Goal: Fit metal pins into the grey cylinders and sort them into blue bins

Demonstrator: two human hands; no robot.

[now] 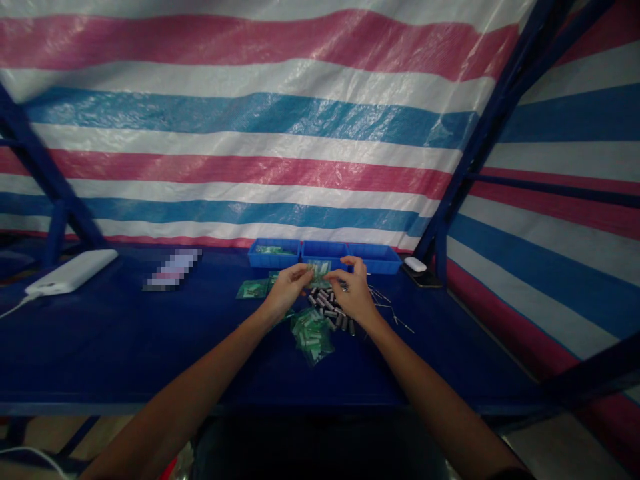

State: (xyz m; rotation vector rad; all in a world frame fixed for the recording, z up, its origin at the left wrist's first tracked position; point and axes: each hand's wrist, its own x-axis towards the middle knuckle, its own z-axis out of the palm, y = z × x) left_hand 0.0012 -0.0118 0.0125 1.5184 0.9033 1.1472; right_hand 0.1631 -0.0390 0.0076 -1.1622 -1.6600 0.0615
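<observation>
Green packet [319, 271] perhaps, blue trays [325, 248] behind, cylinders [330, 310] beneath

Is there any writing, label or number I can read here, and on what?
No text can be read.
The flat thing on the blue table: blurred out.
The green bags by the left hand and right hand: too small to tell.
The white power bank: no marking visible.

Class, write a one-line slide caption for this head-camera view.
Left hand pinches a green packet, right hand beside, above a pile of dark cylinders on a blue table, blue trays behind.
</observation>
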